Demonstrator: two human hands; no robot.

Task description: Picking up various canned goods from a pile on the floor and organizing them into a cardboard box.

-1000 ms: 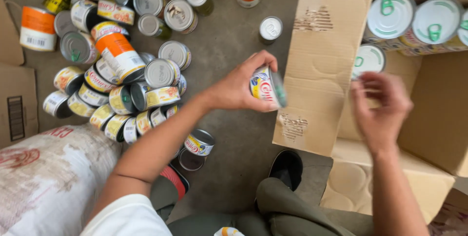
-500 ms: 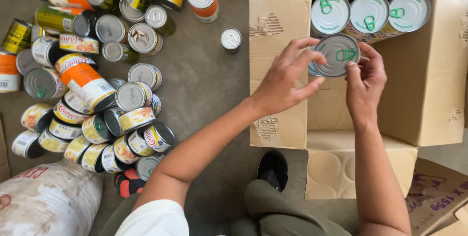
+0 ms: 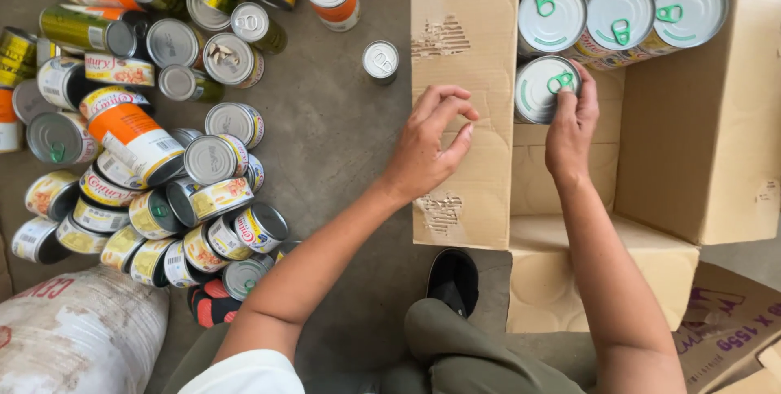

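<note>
Four cans now stand in the cardboard box: a row of three along its far wall, lids up with green pull tabs, and a fourth can set just in front of the leftmost one, in the far left corner region beside the box's left wall. The right hand rests on that fourth can, its fingers lying on the lid by the pull tab, pressing or steadying it rather than wrapped round it. The left hand is empty, hovering over the box's folded-out left flap, fingers loosely curled and spread, gripping nothing. Most of the box floor is bare cardboard, so the packing looks to be only at its start: one row filled, a second row begun with a single can. What is left seems to be by far the larger share. A big heap of cans lies on the concrete floor to the left, some upright and some on their sides, with yellow, orange and green labels; one small can stands alone on the floor near the flap's far edge. A white sack sits at the near left corner of the view, and a dark sandal shows by the box's near edge.
</note>
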